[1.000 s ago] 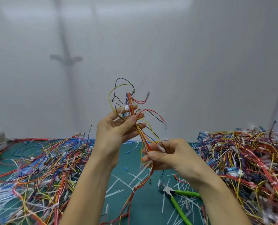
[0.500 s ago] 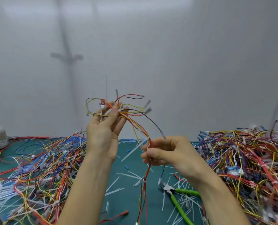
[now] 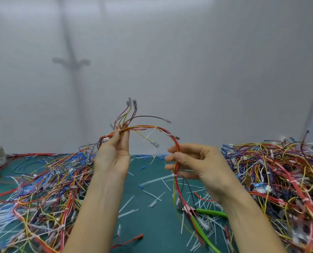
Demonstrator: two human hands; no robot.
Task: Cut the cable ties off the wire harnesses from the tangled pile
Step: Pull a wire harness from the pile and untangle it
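Backing onto a pale wall, the green mat carries cut ties.

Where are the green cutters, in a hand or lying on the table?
Lying on the table. The cutters rest there, below the right hand; it and the left hand hold the harness instead.

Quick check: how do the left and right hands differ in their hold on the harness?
The left hand is raised, fingers upright, pinching the harness at its branching end; the right hand sits lower, fingers curled sideways round the red stretch. Both hold the same harness above the mat; neither holds the green-handled cutters.
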